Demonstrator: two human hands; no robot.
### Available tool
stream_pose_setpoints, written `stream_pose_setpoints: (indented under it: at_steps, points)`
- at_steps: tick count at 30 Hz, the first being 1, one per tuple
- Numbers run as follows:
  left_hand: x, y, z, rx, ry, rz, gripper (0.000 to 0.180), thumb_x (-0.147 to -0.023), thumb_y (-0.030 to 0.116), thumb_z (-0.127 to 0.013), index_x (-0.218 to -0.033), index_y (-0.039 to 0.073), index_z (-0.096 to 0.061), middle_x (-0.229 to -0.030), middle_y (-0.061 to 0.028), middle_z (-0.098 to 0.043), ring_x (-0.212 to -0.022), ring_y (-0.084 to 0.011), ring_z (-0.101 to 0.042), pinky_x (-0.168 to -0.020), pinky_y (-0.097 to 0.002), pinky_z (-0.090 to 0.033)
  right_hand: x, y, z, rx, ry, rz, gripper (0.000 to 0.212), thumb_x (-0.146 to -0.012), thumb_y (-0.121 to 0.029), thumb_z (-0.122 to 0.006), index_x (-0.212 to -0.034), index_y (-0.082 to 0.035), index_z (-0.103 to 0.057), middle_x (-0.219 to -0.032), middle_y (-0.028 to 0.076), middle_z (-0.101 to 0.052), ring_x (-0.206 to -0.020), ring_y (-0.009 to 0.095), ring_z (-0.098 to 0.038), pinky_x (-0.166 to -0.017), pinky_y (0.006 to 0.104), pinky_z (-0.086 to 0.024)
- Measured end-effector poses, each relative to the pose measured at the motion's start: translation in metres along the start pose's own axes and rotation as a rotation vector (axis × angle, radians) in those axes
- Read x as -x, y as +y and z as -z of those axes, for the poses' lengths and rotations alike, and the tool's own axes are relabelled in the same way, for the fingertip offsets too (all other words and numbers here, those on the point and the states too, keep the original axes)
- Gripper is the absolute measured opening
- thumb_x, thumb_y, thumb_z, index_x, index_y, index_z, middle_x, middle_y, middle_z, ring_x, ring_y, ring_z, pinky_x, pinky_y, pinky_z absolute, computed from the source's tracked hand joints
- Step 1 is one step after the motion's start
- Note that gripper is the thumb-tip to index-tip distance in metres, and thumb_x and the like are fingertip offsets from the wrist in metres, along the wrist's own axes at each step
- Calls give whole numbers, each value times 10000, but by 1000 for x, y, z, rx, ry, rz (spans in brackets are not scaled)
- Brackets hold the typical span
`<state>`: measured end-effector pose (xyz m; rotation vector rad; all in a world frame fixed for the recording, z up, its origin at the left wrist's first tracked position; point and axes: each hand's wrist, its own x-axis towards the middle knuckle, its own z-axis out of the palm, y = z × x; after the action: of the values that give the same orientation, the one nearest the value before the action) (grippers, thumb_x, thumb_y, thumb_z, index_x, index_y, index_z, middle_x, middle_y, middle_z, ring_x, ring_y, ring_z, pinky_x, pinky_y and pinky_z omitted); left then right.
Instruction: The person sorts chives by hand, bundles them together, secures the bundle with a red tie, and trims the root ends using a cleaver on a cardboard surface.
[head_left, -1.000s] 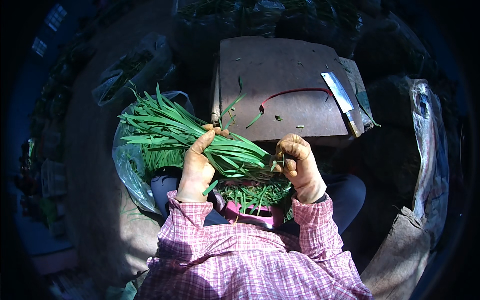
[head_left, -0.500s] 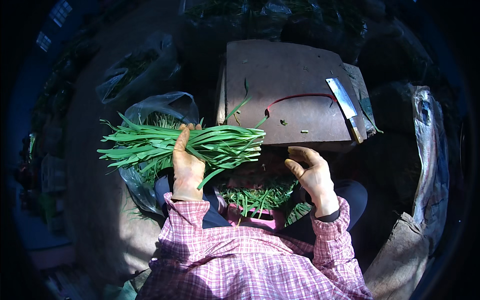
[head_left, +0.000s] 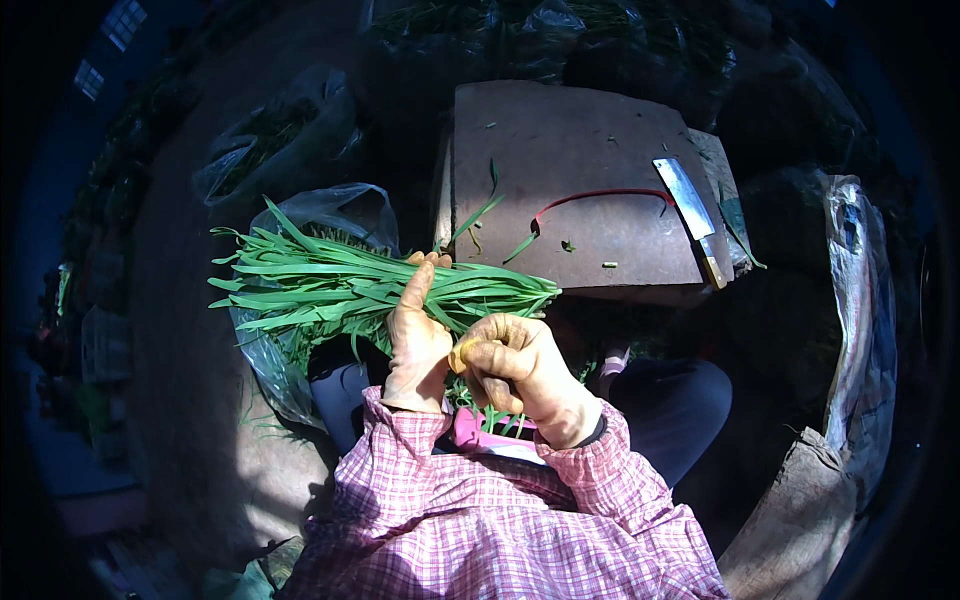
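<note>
A thick bunch of garlic chives [head_left: 320,275] lies across my left hand [head_left: 420,345], its leafy ends to the left and its cut stems near the board's front edge. My left fingers wrap round the bunch from below and behind. Just right of that wrist, my right hand [head_left: 525,375] is closed with thumb and forefinger pinched below the stems. What it pinches, if anything, I cannot make out. Both hands look thinly gloved, with yellowish fingertips. Beneath them, a pink container [head_left: 470,430] with loose green leaves is partly hidden by my right hand.
Ahead stands a brown board [head_left: 570,130] with a red strap [head_left: 600,193], leaf scraps and a cleaver [head_left: 685,200] at its right. Clear plastic bags [head_left: 270,370] with greens are on the left. A crumpled sack [head_left: 850,300] rises at the far right.
My left hand has shifted right with the bunch of garlic chives. My right hand has come left, from open beside the bunch to closed under its stems.
</note>
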<state>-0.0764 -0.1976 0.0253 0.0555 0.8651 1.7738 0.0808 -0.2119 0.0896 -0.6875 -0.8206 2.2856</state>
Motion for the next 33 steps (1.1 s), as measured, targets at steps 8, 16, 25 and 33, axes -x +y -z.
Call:
stream_pose_setpoints:
  at_steps: [8,16,25,33]
  points:
    - [1,14,-9,-5,23,-77,348,-902,57,-702,-1221,88,-567,-1216,-86,-609,-1187,-255,-589,-1032,-435,-498,-3,-9,2,480,602,86,243,-900,-192,-748,-1051,-8,-696,-741,57,-703,-531,82,-619,-441,219,-461]
    - [-6,6,6,34,-44,-64,322,-894,57,-714,-1186,108,-588,-1154,-40,-633,-1178,-242,-593,-1027,-434,-501,26,-13,-26,406,-170,-74,128,-944,-90,-674,-964,35,-696,-720,62,-684,-517,84,-610,-456,215,-457]
    - [6,-3,-8,-96,-100,-138,329,-888,31,-712,-1186,72,-580,-1171,-72,-626,-1141,-236,-622,-1037,-408,-496,-40,40,26,1136,684,320,362,-890,-326,-738,-1022,7,-689,-650,127,-693,-543,190,-690,-534,294,-537]
    - [6,5,-10,24,-222,-25,305,-895,54,-704,-1175,74,-583,-1154,-75,-649,-1147,-244,-625,-1040,-438,-495,-10,-1,22,325,458,-9,206,-946,-165,-657,-838,10,-648,-637,61,-646,-420,102,-559,-356,231,-393]
